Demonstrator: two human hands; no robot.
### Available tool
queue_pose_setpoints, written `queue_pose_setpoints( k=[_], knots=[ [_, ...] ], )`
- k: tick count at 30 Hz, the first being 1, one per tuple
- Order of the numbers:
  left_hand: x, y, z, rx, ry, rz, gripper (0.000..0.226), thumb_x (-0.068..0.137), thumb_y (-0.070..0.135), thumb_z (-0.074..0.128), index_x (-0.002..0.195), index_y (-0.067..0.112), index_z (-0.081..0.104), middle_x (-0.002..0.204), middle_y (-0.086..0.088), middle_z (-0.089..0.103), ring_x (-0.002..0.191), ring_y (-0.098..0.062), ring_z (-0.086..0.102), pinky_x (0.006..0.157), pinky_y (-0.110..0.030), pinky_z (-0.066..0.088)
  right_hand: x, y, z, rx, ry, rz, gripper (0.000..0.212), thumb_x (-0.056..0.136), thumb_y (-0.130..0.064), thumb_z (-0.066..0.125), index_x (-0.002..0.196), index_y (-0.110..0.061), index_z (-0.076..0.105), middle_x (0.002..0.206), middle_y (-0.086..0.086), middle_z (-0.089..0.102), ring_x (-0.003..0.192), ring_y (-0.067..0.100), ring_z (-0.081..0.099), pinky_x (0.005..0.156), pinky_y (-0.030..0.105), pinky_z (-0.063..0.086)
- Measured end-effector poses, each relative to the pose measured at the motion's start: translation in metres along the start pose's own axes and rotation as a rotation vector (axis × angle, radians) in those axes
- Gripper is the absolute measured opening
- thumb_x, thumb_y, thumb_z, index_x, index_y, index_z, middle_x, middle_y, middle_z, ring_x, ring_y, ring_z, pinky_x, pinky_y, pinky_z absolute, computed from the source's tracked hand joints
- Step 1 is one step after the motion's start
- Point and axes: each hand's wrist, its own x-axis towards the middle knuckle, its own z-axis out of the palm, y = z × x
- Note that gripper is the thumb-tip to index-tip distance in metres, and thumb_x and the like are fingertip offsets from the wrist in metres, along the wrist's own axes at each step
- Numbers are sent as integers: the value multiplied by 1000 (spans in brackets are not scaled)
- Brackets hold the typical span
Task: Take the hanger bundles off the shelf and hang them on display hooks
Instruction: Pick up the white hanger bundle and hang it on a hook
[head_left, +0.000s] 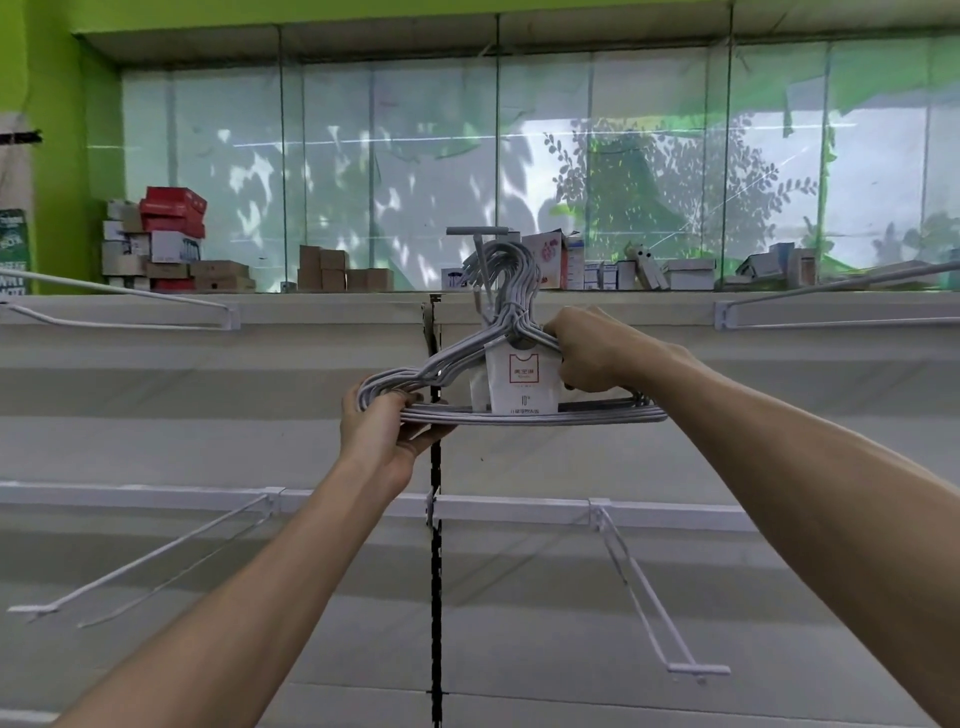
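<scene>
Bright window (519, 156) backlight, wide-angle warp

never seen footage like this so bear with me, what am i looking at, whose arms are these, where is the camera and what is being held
There is no machine here. A person wears a wide-angle camera on the head, so you see their own two bare arms reaching forward.

Both hands hold one bundle of grey hangers with a white label. The left hand grips its left end from below; the right hand grips near the neck, by the label. The hanger tops sit around a display hook that points at the camera, though I cannot tell if they already rest on it.

Behind is a white shop wall with more hooks, all bare. On top of the wall unit, in front of a window, are stacked boxes.
</scene>
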Motion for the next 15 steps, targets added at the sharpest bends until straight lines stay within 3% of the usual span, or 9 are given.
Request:
queue_pose_setpoints(
  k=[4, 9, 15],
  knots=[
    [6, -1, 0, -1, 2, -8, 50, 89, -16, 38, 134, 5, 48, 81, -19, 57, 50, -24, 67, 56, -51, 60, 5, 1, 2, -16, -14, 11, 16, 83, 4, 52, 95, -2, 62, 89, 12, 60, 74, 28, 53, 56, 32, 39],
    [15, -7, -2, -30, -11, -49, 40, 91, -14, 38, 124, 4, 53, 82, -19, 57, 66, -31, 64, 55, -48, 58, 11, 1, 0, -43, -32, 21, 12, 86, 3, 53, 90, -5, 61, 91, 13, 64, 77, 28, 59, 64, 38, 50],
    [27, -19, -10, -14, 5, -53, 46, 91, -11, 46, 137, -3, 46, 87, -20, 61, 72, -32, 67, 54, -44, 59, 9, -1, 13, -62, -12, 26, 23, 89, 1, 50, 76, -17, 45, 83, 5, 50, 69, 20, 49, 59, 31, 38]
  ],
)
